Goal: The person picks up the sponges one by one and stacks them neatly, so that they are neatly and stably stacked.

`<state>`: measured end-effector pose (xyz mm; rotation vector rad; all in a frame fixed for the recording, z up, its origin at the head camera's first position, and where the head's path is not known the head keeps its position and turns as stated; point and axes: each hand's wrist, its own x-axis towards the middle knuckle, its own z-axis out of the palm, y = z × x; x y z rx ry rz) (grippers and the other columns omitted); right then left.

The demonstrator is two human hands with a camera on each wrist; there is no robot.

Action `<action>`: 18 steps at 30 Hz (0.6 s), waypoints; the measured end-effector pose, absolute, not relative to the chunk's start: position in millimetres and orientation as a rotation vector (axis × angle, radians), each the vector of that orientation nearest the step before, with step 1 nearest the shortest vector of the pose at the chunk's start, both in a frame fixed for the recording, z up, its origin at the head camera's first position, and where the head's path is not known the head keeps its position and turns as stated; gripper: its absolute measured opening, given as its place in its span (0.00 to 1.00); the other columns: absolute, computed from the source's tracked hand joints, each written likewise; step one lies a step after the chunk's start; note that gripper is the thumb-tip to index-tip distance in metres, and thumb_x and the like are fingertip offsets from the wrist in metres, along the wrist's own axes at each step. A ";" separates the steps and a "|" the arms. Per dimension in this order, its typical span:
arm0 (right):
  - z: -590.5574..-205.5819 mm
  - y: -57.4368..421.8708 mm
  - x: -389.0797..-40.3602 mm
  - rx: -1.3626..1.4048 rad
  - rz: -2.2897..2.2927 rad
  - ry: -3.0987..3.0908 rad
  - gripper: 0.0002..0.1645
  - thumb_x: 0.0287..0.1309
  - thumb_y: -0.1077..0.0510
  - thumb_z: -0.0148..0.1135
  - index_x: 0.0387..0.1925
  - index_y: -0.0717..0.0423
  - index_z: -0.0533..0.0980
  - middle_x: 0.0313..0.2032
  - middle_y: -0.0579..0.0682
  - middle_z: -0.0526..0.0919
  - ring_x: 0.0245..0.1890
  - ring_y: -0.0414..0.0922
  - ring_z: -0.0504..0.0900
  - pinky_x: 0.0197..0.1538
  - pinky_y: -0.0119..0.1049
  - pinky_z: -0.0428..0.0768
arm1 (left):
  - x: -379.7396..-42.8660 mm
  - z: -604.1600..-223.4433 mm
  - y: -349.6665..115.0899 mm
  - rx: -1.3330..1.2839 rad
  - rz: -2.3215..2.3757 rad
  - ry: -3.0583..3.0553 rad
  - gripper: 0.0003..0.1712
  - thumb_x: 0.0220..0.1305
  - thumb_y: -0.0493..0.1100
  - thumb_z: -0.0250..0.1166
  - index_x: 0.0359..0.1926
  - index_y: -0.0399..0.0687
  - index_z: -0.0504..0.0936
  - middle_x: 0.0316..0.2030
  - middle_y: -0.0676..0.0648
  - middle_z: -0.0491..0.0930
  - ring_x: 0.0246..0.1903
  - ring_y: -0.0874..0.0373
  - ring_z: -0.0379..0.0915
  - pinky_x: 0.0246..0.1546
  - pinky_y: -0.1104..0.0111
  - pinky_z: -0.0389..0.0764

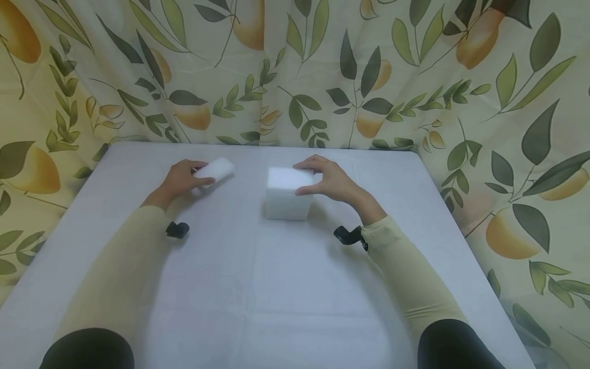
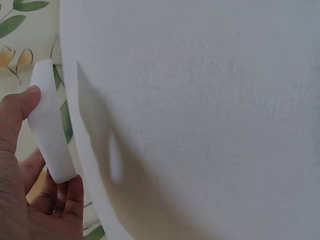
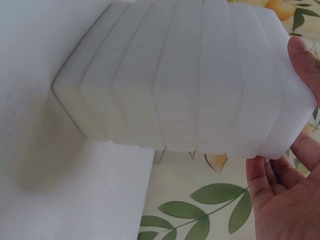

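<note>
My left hand [image 1: 181, 178] pinches a white sponge block [image 1: 218, 170] between thumb and fingers at the far left of the table. In the left wrist view this sponge [image 2: 49, 125] is held on edge, its shadow lying apart from it on the cloth. Right of it, a stack of white sponges [image 1: 288, 197] stands upright on the table. My right hand [image 1: 340, 182] grips the top of that stack from the right side. The right wrist view shows several sponge layers [image 3: 175, 85], with thumb [image 3: 302, 57] and fingers on opposite sides of the topmost one.
A white cloth covers the table [image 1: 249, 287], whose back edge runs just behind the stack. Behind and beside it hangs a curtain [image 1: 304, 72] with fruit and leaf prints. A small dark wrist camera [image 1: 177, 230] sits by the left cuff, another [image 1: 348, 235] by the right.
</note>
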<state>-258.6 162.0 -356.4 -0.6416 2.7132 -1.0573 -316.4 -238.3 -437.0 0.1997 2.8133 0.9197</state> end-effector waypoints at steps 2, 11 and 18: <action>-356.1 161.6 -258.2 -0.635 -1.059 2.712 0.43 0.44 0.45 0.79 0.63 0.49 0.75 0.61 0.48 0.74 0.63 0.48 0.69 0.66 0.52 0.70 | -316.2 -436.0 -236.2 0.206 0.934 2.817 0.42 0.60 0.58 0.68 0.68 0.39 0.69 0.60 0.33 0.71 0.56 0.41 0.68 0.55 0.48 0.72; -356.3 160.7 -257.6 -0.615 -1.067 2.704 0.43 0.44 0.45 0.79 0.63 0.48 0.75 0.61 0.48 0.74 0.63 0.49 0.70 0.66 0.52 0.70 | -312.1 -426.8 -224.7 0.250 0.979 2.838 0.40 0.60 0.56 0.68 0.67 0.39 0.70 0.58 0.35 0.70 0.54 0.41 0.68 0.51 0.51 0.73; -357.2 161.2 -257.6 -0.614 -1.084 2.708 0.42 0.44 0.45 0.79 0.63 0.48 0.75 0.61 0.47 0.74 0.63 0.48 0.70 0.65 0.52 0.71 | -310.1 -418.5 -216.7 0.278 1.004 2.868 0.39 0.60 0.55 0.68 0.67 0.41 0.71 0.57 0.36 0.71 0.51 0.43 0.68 0.50 0.53 0.72</action>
